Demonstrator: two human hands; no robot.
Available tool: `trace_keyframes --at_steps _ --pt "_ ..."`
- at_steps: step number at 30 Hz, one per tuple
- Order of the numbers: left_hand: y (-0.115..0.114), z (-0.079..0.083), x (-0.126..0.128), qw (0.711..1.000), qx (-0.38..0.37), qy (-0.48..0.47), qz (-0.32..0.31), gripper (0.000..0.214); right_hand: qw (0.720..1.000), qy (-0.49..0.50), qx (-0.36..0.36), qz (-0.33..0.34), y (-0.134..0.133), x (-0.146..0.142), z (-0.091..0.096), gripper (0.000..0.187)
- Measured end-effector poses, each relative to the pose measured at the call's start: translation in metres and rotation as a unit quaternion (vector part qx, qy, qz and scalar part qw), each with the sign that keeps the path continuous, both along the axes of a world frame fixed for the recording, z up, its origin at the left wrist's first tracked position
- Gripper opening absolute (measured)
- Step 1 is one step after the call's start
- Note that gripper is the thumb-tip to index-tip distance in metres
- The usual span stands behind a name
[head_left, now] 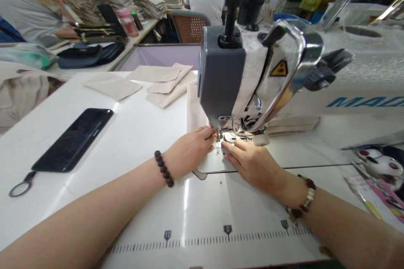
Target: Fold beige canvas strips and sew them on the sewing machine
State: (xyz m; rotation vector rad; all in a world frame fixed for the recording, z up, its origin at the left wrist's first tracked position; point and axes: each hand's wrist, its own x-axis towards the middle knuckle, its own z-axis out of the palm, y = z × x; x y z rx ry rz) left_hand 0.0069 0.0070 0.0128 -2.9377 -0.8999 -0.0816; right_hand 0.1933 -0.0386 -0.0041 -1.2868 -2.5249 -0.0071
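Matt woven beige cloth (196, 109) is seen just beyond the left hand (189, 151). Polished metal is shown by the presser foot (227, 136) just ahead of the right hand (252, 164), and matt grey plastic by the machine housing (219, 80) above it. A smooth, glossy white tabletop (132, 134) is spread beneath both hands.

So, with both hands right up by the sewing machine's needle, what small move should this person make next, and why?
Probably ease the right hand back slightly from the needle, since its fingers sit very close beside it. The left hand, lying by the beige cloth, could stay put to steady it.
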Motion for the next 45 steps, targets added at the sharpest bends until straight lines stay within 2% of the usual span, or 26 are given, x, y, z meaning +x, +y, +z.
trace_keyframes --at_steps 11,15,19,23,26,31,35,40,45 --pt "0.006 -0.004 -0.002 0.998 0.004 -0.066 -0.013 0.014 0.999 -0.017 -0.022 -0.016 -0.001 -0.001 0.001 0.024" --pt "0.002 0.002 -0.005 0.999 -0.02 -0.051 0.001 0.02 0.999 -0.018 -0.043 -0.014 -0.002 0.0 0.002 0.025" --pt "-0.026 0.017 -0.005 0.996 -0.077 0.026 0.031 0.03 0.998 0.01 -0.037 0.045 -0.002 0.006 0.004 0.027" --pt "-0.051 0.024 -0.002 0.994 -0.1 0.043 -0.019 0.013 0.994 0.026 -0.018 0.104 -0.005 0.012 0.008 0.033" --pt "-0.055 0.023 0.0 0.99 -0.135 0.023 -0.035 0.014 0.99 0.018 -0.001 0.142 -0.009 0.014 0.011 0.038" --pt "-0.054 0.022 0.0 0.983 -0.179 0.012 -0.027 0.017 0.982 0.006 0.002 0.188 -0.013 0.014 0.012 0.038" --pt "-0.053 0.024 0.0 0.984 -0.177 0.004 -0.02 0.02 0.983 0.007 0.017 0.182 -0.013 0.013 0.011 0.037" --pt "-0.045 0.022 -0.003 0.985 -0.174 0.014 -0.011 0.022 0.989 -0.002 0.008 0.146 -0.012 0.01 0.009 0.036" --pt "-0.032 0.016 -0.005 0.988 -0.153 -0.016 0.001 0.022 0.995 -0.003 0.007 0.101 -0.006 0.007 0.006 0.036"
